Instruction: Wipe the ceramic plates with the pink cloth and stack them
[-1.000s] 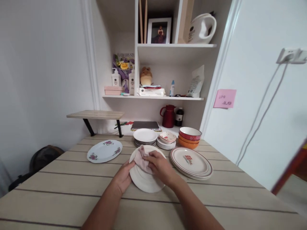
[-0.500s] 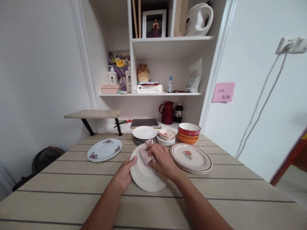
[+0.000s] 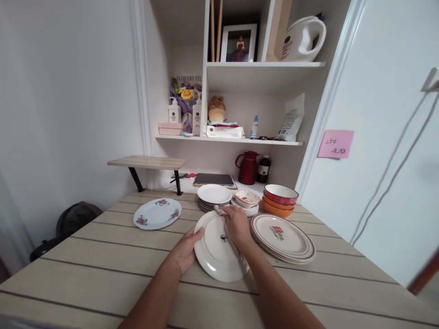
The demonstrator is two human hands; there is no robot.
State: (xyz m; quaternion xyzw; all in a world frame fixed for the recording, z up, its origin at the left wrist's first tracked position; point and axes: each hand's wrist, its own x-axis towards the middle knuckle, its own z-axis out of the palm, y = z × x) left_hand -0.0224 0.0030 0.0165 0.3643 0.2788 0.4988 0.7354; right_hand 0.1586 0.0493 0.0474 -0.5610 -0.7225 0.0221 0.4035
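Observation:
A white plate (image 3: 216, 260) with a small dark mark near its middle is tilted up off the table in front of me. My left hand (image 3: 187, 249) grips its left rim, thumb on the face that shows. My right hand (image 3: 236, 225) is closed on a pale pink cloth (image 3: 220, 211), pressed to the plate's upper right edge; most of the cloth is hidden under the fingers. Beyond the plate stands a stack of white plates (image 3: 214, 193). To its right, a small patterned dish (image 3: 247, 198) rests on small white plates (image 3: 253, 210).
A floral plate (image 3: 157, 214) lies at left, near a raised wooden stand (image 3: 147, 162). Red-rimmed oval plates (image 3: 283, 237) are stacked at right, with red and orange bowls (image 3: 279, 201) behind. A red jug (image 3: 247, 167) and dark bottle (image 3: 263, 169) stand at the back below the shelves.
My right hand and the cloth have slid from the plate's middle to its right edge, uncovering the dark mark. The plate is tilted differently, and the whole view has shifted.

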